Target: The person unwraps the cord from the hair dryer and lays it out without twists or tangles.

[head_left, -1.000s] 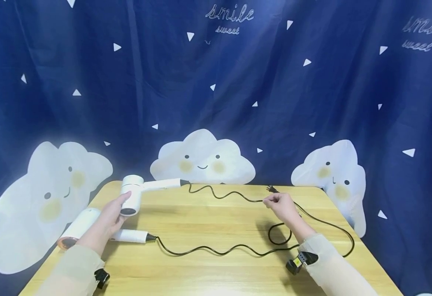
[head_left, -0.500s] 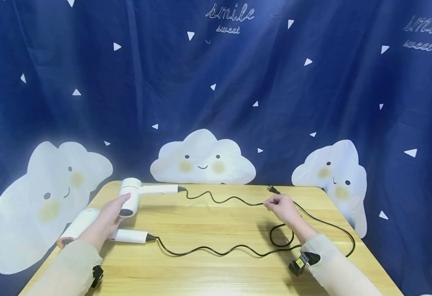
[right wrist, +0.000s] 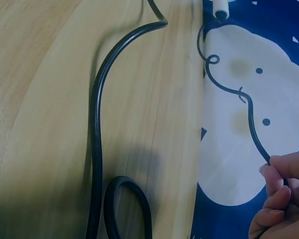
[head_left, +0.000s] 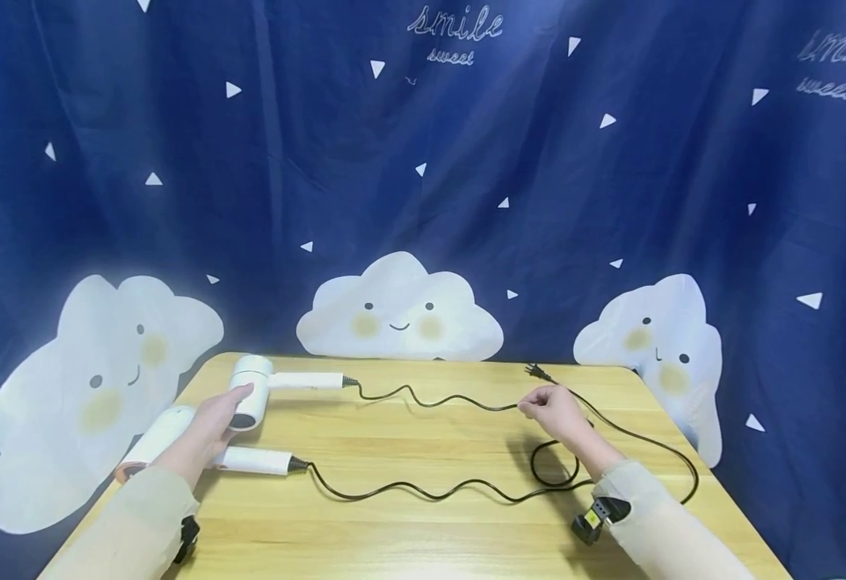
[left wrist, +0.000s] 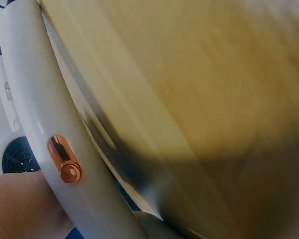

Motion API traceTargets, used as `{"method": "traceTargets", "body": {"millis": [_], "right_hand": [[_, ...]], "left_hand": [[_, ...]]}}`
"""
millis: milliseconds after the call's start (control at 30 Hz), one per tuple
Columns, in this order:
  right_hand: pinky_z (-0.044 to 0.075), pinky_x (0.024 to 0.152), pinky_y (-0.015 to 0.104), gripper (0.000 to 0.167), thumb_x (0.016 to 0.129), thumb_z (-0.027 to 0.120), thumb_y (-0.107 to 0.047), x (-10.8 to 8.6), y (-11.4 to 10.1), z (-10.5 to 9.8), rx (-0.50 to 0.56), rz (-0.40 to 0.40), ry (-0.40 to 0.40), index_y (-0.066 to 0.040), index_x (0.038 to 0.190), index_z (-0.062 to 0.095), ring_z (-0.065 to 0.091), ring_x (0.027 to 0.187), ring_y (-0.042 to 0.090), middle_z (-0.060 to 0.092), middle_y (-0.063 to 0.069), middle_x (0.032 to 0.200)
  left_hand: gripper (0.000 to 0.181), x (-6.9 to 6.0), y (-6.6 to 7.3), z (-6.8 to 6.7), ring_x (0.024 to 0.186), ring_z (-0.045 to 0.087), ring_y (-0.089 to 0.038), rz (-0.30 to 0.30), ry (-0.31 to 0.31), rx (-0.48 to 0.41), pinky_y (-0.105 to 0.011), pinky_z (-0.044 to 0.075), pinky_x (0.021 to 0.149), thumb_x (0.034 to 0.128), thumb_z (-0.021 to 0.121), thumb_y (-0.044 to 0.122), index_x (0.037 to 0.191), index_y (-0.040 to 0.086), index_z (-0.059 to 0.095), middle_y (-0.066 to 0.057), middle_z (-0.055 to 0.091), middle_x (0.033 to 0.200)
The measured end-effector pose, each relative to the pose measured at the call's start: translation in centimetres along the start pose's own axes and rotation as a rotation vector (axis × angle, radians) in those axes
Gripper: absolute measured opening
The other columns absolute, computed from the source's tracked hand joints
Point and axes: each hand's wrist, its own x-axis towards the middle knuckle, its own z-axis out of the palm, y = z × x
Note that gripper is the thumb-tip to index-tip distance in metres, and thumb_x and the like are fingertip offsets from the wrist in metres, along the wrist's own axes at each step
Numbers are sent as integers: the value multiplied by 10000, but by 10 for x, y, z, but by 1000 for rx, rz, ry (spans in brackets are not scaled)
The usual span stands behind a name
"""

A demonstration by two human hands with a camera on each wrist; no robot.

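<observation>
In the head view, my left hand (head_left: 213, 420) grips the head of a white hair dryer (head_left: 252, 377) at the table's far left, its handle pointing right. A second white hair dryer (head_left: 256, 460) with copper trim lies nearer, partly hidden under my left forearm. Its handle with a copper switch (left wrist: 65, 159) fills the left of the left wrist view. At the right, my right hand (head_left: 555, 409) pinches the black cord (head_left: 433, 400) of the gripped dryer. The right wrist view shows that cord running through the curled fingers (right wrist: 289, 167).
The nearer dryer's cord (head_left: 423, 490) waves across the wooden table (head_left: 365, 540) to the right. Cord loops (head_left: 553, 483) lie below my right hand. A black plug (head_left: 537, 371) is near the back edge. Behind hangs a blue curtain (head_left: 365, 185) with clouds.
The gripped hair dryer has come down and slightly left, its handle now nearly level. The cord between my hands has sunk a little. My right hand has shifted slightly, still pinching the cord.
</observation>
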Motion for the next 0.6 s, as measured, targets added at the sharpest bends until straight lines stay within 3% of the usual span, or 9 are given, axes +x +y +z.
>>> {"method": "traceTargets", "body": {"millis": [267, 433, 600], "right_hand": [[459, 611, 312, 89, 913, 697, -66, -1, 4, 1, -25, -23, -38, 5, 880, 740, 556, 688, 155, 677, 34, 797], [484, 641, 324, 94, 905, 699, -51, -2, 9, 2, -26, -36, -101, 22, 866, 742, 596, 716, 157, 708, 94, 825], [499, 673, 339, 95, 895, 706, -59, -2, 12, 5, -38, -33, -140, 28, 889, 743, 599, 740, 160, 705, 57, 831]], "left_hand": [[820, 8, 5, -4, 882, 545, -87, -29, 7, 34, -216, 505, 785, 996, 570, 435, 1476, -134, 227, -117, 432, 1254], [846, 12, 6, -5, 834, 558, -96, -43, 15, 45, -251, 535, 772, 1003, 549, 422, 1482, -162, 168, -171, 406, 1264], [837, 14, 4, -7, 796, 562, -110, -56, 37, 60, -312, 556, 801, 1006, 532, 401, 1470, -180, 147, -202, 394, 1252]]}}
